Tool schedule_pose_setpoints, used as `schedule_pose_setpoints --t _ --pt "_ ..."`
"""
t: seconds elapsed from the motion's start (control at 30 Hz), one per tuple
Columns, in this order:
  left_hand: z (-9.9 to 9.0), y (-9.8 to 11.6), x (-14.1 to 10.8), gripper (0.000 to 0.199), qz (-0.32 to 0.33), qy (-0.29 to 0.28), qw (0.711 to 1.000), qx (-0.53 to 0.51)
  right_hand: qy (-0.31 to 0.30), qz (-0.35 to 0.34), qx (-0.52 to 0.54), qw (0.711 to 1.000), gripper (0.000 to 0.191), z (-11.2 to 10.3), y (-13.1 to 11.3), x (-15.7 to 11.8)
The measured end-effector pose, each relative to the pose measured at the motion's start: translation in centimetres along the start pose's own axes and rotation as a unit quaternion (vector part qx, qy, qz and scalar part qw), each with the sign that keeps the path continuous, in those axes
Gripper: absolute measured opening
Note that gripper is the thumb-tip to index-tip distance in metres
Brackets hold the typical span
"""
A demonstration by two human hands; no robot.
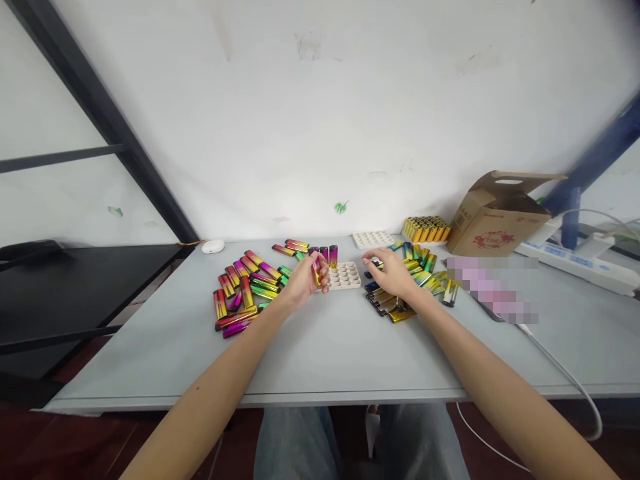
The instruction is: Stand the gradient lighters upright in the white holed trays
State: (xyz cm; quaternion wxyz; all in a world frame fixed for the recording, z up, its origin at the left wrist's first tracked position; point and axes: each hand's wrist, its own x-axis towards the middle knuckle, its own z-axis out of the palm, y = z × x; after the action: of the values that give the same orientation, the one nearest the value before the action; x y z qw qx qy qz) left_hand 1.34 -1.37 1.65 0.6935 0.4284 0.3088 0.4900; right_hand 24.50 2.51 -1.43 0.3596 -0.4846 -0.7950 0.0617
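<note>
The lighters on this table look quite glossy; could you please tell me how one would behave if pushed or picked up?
Standing lighters are tall and narrow, so a push would probably tip them. Loose ones look smooth and glossy, so they may slide easily and feel slippery.

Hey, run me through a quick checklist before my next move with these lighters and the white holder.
Left hand grip on the gold-and-red lighter: ok, held in the fingers above the table.
White holder has open holes: ok, most show empty.
Upright lighters at the holder's far edge: cannot tell whether they sit in holes.
Right hand over the gold-and-green pile: cannot tell whether it holds a lighter.
Multicoloured pile apart from the holder: ok, a gap shows.
</note>
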Motion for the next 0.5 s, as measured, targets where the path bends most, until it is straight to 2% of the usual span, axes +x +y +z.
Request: schedule_pose_setpoints --t 0.1,0.23,0.33,0.5 --pt "0.1 -0.2 0.0 0.031 0.054 0.017 0.997 0.058 -0.042 -0.025 -0.018 0.999 0.03 -0.2 -0.4 -0.1" --pt "-0.2 0.2 0.0 0.038 0.123 0.036 0.98 0.15 -0.108 -0.105 -0.064 0.987 0.04 -0.4 -0.9 -0.3" --pt "-0.2 0.9 -0.1 0.038 0.192 0.077 0.951 0.228 -0.124 -0.123 -0.079 0.981 0.051 -0.4 -1.1 -0.3" --pt "0.9 2.1 0.9 0.035 0.226 0.1 0.92 0.304 -0.129 -0.125 -0.066 0.982 0.053 -0.5 -1.1 -0.2"
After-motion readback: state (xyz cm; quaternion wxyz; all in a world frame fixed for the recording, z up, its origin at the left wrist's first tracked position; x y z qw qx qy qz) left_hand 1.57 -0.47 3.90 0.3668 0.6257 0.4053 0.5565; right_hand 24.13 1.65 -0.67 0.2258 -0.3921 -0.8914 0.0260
